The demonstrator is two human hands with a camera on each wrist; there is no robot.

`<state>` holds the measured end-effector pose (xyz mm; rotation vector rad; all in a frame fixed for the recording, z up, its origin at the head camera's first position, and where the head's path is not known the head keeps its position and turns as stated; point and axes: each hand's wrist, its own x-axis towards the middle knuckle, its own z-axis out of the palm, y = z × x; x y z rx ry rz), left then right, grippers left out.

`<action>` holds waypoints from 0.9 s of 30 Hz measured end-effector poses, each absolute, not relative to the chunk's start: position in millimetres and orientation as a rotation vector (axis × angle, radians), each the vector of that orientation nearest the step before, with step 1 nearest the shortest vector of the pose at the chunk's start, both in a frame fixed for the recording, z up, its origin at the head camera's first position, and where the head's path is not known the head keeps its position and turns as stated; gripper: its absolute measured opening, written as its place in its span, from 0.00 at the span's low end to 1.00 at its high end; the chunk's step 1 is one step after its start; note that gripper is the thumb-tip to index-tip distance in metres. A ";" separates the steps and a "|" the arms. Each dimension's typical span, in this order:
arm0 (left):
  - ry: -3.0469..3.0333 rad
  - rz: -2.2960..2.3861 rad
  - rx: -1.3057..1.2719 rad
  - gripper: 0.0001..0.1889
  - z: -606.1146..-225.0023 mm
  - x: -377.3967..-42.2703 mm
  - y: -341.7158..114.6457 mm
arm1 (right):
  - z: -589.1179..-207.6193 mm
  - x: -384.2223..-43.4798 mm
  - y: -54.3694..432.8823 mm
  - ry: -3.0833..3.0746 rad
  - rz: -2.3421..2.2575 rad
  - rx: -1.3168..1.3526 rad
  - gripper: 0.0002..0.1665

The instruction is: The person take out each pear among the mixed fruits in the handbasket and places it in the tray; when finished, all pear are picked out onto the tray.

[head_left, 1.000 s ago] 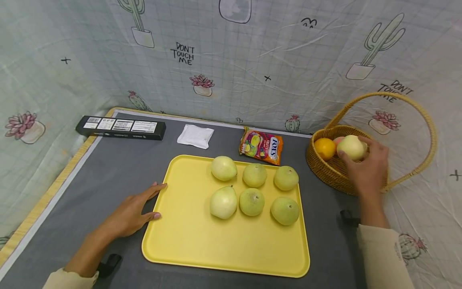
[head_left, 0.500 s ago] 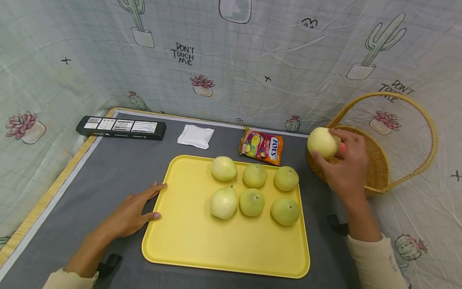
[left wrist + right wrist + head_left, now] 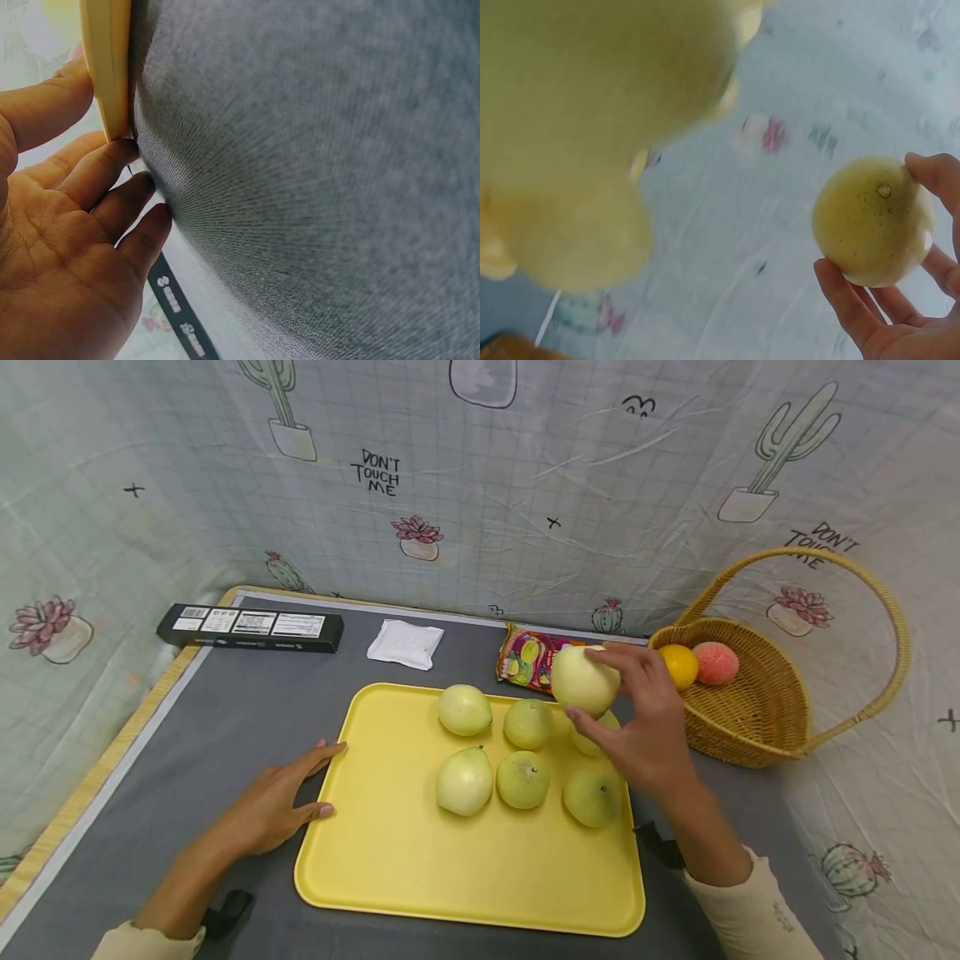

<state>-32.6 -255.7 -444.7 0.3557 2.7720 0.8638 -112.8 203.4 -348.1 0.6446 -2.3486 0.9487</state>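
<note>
My right hand point(image 3: 647, 722) holds a pale yellow-green pear point(image 3: 584, 682) between thumb and fingers, above the back right corner of the yellow tray point(image 3: 397, 860). In the right wrist view the pear point(image 3: 874, 221) shows a dark-speckled end. My left hand point(image 3: 273, 802) rests at the tray's left edge, thumb and fingertips touching the rim; its fingers are loosely extended in the left wrist view. On the tray lie two paler pears, one point(image 3: 464, 782) with its stem up, and several rounder green fruits, one of them point(image 3: 523, 780) in the front row. The held pear and hand partly cover one fruit.
A wicker basket point(image 3: 757, 718) with a tall handle stands at the right, holding an orange point(image 3: 678, 667) and a peach point(image 3: 716, 662). Behind the tray lie a candy bag point(image 3: 525, 660), partly hidden, a white packet point(image 3: 406, 644) and a long black box point(image 3: 251, 627).
My right hand has lifted the pear out of the basket and carried it left, over the tray's back right corner. The left hand has stayed at the tray's edge.
</note>
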 end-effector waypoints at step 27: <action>2.803 0.868 0.383 0.45 -447.7 -32.2 -255.1 | -367.5 -90.0 77.2 -2.636 0.935 1.128 0.38</action>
